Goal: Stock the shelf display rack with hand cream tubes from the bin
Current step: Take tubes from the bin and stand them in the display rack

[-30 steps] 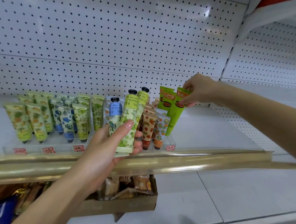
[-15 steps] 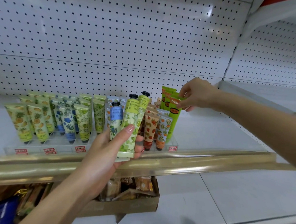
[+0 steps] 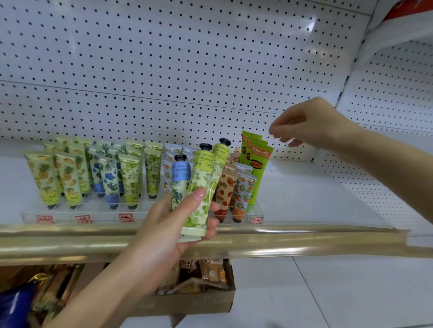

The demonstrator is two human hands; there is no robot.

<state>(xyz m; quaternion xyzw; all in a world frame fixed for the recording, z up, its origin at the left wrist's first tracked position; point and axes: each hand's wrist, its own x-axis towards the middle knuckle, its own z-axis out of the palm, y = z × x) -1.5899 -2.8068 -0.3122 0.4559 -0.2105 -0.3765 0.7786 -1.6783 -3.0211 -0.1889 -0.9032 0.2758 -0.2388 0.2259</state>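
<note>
Left hand (image 3: 168, 227), grip round three tubes (image 3: 199, 188) before the rack (image 3: 102, 216); right hand (image 3: 310, 123), grip curled empty, above tall green tubes (image 3: 257, 171); gold rail (image 3: 306, 243) fronts.

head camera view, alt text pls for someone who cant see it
A left hand holds three hand cream tubes, caps up, in front of a clear display rack of patterned tubes on a shelf. The right hand hovers empty, fingers curled, above the tall green tubes at the rack's right end.
</note>
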